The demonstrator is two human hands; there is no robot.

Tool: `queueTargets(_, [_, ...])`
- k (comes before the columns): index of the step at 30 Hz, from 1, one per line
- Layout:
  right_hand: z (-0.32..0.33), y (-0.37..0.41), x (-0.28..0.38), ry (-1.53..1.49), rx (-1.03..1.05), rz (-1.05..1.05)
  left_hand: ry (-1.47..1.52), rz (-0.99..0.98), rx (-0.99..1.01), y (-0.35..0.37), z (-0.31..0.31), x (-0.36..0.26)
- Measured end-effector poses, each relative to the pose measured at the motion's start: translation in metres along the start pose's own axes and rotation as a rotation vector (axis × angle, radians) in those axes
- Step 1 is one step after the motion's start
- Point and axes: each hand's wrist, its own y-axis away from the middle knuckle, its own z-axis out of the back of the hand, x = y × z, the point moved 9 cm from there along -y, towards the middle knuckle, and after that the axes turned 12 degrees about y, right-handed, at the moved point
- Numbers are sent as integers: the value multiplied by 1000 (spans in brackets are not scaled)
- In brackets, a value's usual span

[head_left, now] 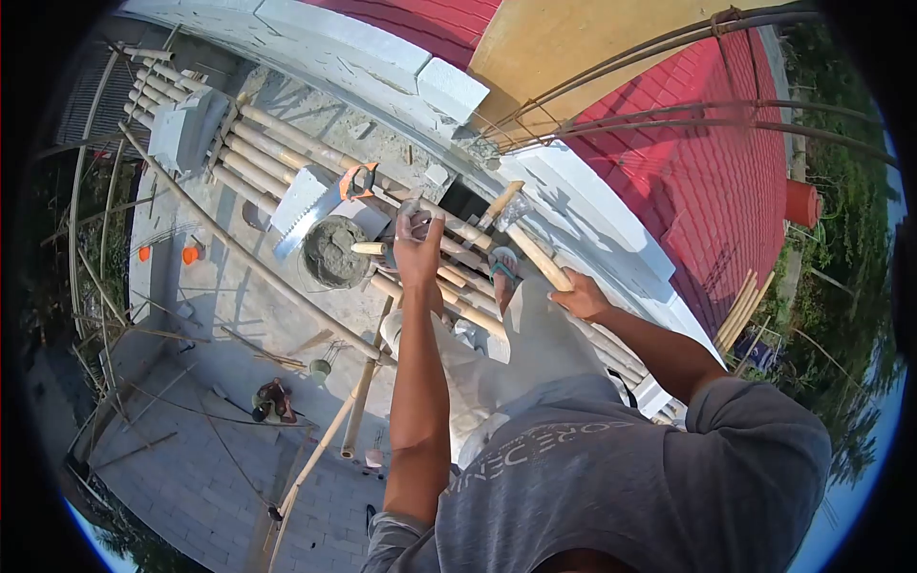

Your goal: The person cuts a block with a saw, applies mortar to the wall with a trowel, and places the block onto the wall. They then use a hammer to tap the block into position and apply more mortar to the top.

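Observation:
My left hand (417, 246) is closed beside the mortar bucket, its fingers curled around something greyish that I cannot make out. A short wooden handle (368, 248) with a dark collar lies just left of that hand, over the rim of the round bucket (311, 271) of grey mortar. My right hand (579, 295) grips the near end of a long pale wooden handle (541, 259). Its far end meets grey, mortar-smeared material and a short wooden piece (502, 200) by the block wall. An orange-handled saw (315, 212) rests beyond the bucket.
Bamboo poles (258, 158) form the platform under my feet. White blocks (449, 91) line the wall beside a red tiled roof (669, 143). A slanting pole (244, 244) crosses the left side. Far below, a person (274, 400) is near the floor.

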Motion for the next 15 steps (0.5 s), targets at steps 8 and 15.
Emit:
queueTargets(8, [-56,79,-136,-401,238,-384,-255,-570,337,23,-180,-223])
queueTargets(15, [-158,143,-172,-1169,149,-757,-401,-601,386,27,-231,-218])
